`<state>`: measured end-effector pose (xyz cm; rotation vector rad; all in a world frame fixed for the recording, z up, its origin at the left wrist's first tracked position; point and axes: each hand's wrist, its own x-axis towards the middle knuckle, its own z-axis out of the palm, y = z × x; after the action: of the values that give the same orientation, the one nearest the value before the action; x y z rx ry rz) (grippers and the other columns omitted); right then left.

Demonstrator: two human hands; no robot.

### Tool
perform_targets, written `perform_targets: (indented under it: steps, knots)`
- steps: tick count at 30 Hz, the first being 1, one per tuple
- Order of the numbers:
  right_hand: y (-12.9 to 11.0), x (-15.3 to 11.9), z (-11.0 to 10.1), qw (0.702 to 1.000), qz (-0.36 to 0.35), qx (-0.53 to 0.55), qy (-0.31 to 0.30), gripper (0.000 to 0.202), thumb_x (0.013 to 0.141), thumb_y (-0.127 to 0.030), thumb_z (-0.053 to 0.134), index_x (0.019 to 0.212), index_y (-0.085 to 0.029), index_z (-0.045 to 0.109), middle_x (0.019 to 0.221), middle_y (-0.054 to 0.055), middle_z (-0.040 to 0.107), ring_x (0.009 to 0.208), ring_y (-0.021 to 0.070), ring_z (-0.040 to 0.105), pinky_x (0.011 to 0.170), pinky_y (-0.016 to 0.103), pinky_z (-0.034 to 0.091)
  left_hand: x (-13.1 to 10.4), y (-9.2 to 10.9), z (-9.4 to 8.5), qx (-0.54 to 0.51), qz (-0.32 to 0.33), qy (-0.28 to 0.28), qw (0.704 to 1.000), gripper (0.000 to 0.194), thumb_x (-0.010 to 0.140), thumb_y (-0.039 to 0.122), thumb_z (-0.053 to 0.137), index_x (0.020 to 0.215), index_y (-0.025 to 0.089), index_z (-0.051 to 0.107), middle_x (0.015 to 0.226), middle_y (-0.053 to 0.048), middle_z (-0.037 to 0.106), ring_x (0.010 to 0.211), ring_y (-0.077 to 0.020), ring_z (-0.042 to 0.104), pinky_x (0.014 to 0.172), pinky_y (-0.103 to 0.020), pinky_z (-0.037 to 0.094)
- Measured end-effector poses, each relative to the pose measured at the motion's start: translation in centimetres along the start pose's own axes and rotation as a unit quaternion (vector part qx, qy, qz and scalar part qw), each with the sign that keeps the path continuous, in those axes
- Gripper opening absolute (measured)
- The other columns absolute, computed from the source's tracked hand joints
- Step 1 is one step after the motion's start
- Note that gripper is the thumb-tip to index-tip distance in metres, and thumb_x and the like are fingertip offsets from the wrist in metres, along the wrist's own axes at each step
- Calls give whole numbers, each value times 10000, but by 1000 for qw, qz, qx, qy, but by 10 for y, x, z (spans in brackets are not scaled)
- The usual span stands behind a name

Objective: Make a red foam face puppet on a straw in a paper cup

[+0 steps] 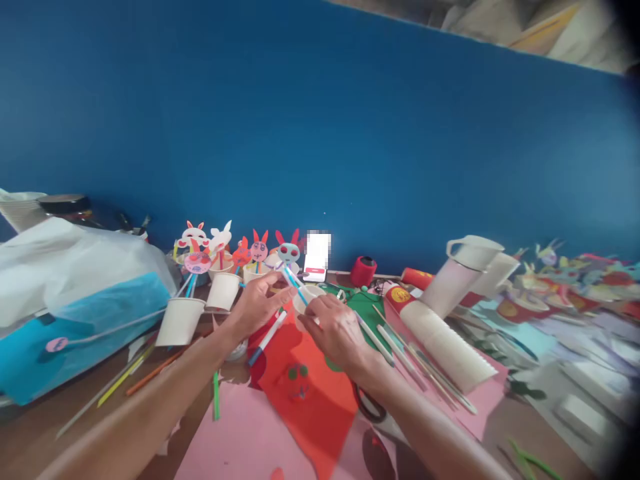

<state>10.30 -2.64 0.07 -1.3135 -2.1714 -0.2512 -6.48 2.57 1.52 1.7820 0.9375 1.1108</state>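
Over the middle of the work surface, my left hand pinches a blue-and-white straw near its upper part. My right hand has its fingers closed at the straw's lower end, against a white paper cup, and hides much of that cup. Behind my hands, a pale blue paper rabbit face with red ears stands up on a stick. Below them lies an orange-red paper sheet bearing a small red face with green eyes. A marker rests beside my left hand.
Left stand white paper cups holding paper rabbit faces, near a blue-and-white bag. A lit phone leans on the blue wall. To the right lie a cup stack, a white jug and several pens. Pink paper lies in front.
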Motion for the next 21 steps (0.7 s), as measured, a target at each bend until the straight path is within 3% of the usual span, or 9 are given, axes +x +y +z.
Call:
perform_targets:
  steps: [5,9,12,16,18,21]
  knots:
    - [1,0,10,995,-13,102,4,96,816,-271,535,795,-184,572,795,50,609,776,189,539,685,290,409,6,-14,-3,-36,-39,19,998,289,726,394,590,850,147,676,734,-14,655,710,-153,564,632,-222,421]
    - [22,3,0,970,84,223,43,155,850,-278,465,880,-196,592,861,44,625,802,164,559,663,260,420,8,-15,-7,2,-75,4,997,293,726,405,584,775,130,673,631,-1,612,577,-116,500,526,-207,370]
    - [40,7,2,939,168,299,-11,195,847,-291,443,916,-199,600,859,18,644,751,144,585,624,243,434,6,-16,-6,9,-92,-14,996,305,731,413,570,746,124,665,590,6,583,530,-99,461,487,-201,340]
    - [48,3,13,906,169,357,-153,294,825,-337,467,1061,-198,572,1053,53,624,967,190,572,818,329,438,3,-18,-4,14,-85,-44,995,276,748,381,559,825,141,670,678,-9,625,610,-118,509,558,-212,390]
    - [45,-1,16,897,152,358,-210,540,736,-402,588,1223,-211,456,1205,83,541,1087,221,511,885,369,413,2,-19,-3,13,-77,-51,996,281,752,377,554,859,144,667,737,-23,644,688,-147,547,621,-235,423]
    - [36,-7,15,897,126,344,-248,905,577,-475,708,1335,-214,288,1323,113,419,1188,255,417,949,398,368,1,-20,-3,15,-73,-52,996,311,754,401,546,887,144,661,770,-39,659,757,-182,575,670,-264,449]
